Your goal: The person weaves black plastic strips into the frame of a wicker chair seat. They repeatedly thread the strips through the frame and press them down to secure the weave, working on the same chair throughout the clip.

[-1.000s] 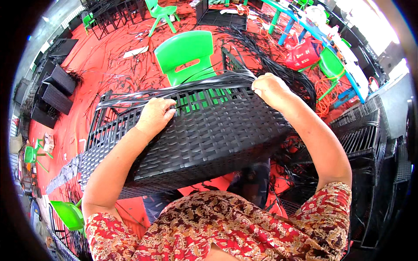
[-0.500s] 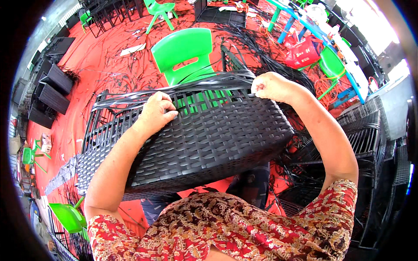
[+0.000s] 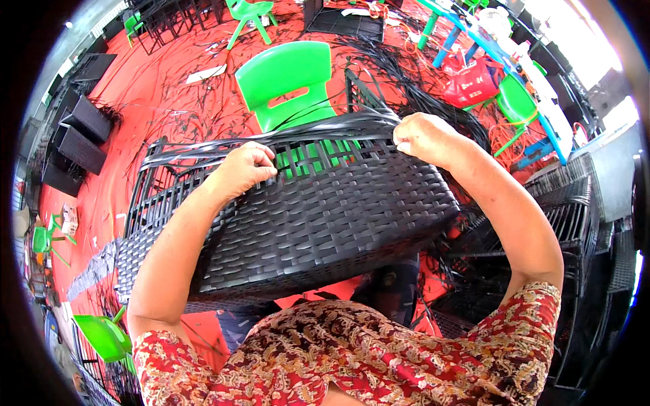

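Observation:
A black woven wicker furniture piece (image 3: 332, 210) rests across my lap, its near part closely woven and its far edge an open lattice. My left hand (image 3: 242, 170) is closed, thumb and fingers pinched at the border of the woven part on a black plastic strip. At the far right corner, my right hand (image 3: 428, 141) is curled shut over the black strips there; its fingertips are partly hidden. Loose flat black strips (image 3: 318, 128) run along the far edge between both hands.
Just beyond the wicker stands a green plastic chair (image 3: 288, 74). More black strips (image 3: 406, 74) lie heaped on the red floor (image 3: 156, 88). A blue-edged table (image 3: 504, 57) and a red bag (image 3: 470, 82) are at far right. Black wicker pieces (image 3: 84, 149) stand at left.
Both hands keep nearly the same places on the weave. My right hand has turned slightly, and its fingers sit a little closer to the strips.

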### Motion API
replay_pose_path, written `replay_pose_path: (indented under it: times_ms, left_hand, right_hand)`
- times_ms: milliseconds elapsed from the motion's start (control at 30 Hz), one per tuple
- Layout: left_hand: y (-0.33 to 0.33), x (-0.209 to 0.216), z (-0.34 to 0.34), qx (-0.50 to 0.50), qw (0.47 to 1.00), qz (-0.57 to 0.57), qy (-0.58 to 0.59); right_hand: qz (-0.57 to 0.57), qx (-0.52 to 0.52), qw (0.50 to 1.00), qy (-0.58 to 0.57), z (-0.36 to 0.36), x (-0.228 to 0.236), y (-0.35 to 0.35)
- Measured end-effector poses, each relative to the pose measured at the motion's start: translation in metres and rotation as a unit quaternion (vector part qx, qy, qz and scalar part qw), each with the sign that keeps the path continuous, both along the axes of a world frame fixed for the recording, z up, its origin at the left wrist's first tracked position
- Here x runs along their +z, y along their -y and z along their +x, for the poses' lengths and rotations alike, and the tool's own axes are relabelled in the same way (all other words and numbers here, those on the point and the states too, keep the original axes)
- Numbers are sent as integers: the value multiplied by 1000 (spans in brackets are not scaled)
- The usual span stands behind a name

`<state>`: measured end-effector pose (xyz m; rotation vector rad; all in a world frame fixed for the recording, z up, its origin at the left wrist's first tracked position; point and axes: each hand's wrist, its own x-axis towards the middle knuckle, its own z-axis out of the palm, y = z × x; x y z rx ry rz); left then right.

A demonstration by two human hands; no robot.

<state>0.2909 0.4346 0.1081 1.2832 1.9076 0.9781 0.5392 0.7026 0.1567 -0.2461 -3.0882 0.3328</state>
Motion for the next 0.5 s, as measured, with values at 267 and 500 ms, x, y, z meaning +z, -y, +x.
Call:
replay_pose_path:
  times_ms: [267, 500]
  left_hand:
    - [-7, -21, 5, -16, 952, 176, -251]
    - [-3, -10, 31, -31, 871, 192, -452]
  right_hand:
    - [221, 8, 975, -28, -6, -6, 29]
    - [33, 25, 996, -75, -14, -3, 33]
